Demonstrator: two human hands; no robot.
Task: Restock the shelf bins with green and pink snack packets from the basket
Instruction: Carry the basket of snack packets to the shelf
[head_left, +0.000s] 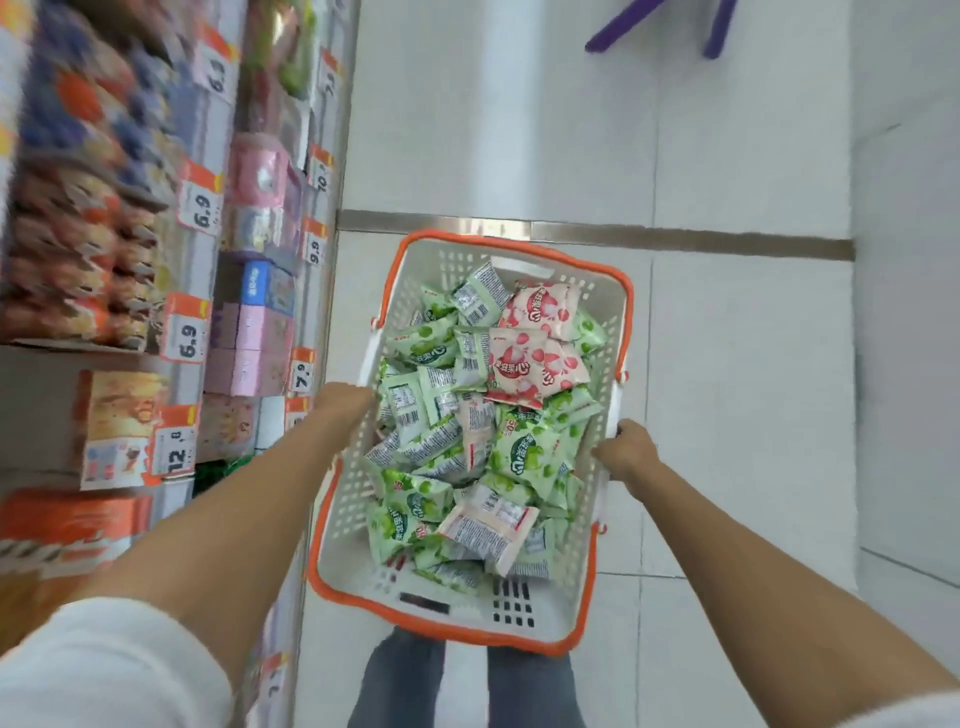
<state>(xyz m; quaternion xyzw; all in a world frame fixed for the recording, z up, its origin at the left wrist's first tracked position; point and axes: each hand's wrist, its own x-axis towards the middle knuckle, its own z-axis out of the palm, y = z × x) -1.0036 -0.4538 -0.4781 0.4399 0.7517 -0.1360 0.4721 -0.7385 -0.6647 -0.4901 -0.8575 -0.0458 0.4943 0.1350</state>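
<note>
Basket (349, 499): a white perforated shopping basket with an orange rim. I see it held out in front of the person, above the floor and just to the right of the shelf edge.
Left hand (343, 410): it is at the basket's left rim, beside the white handle pivot. The fingers are folded in against the rim, but blur hides the fingertips from me.
Right hand (626, 449): it is on the right rim, with the fingers wrapped tight round the white side handle (615, 395).
Green snack packets (530, 457): they are heaped loose in the basket and fill most of it. Some lie face up, and others show their barcode backs.
Pink snack packets (535, 364): two lie face up on top of the heap toward the far right corner. A paler one lies back-up near the close end.
Shelving (322, 130): it runs down the left of my view, and I read its contents only as blurred boxes and bags.
Price tags (200, 205): orange and white, clipped along the shelf fronts. I can read 6.9, 9.9 and 7.9.
Pink boxes (260, 338): they are stacked on a lower shelf, near the left hand.
Floor (727, 389): pale tiles, crossed by a metal strip (675, 239) just beyond the basket.
Purple legs (623, 26): some piece of furniture at the top edge, well apart from the basket.
Person: white sleeves (104, 665) pushed up the forearms, and grey-blue trouser legs (400, 680) below the basket.
</note>
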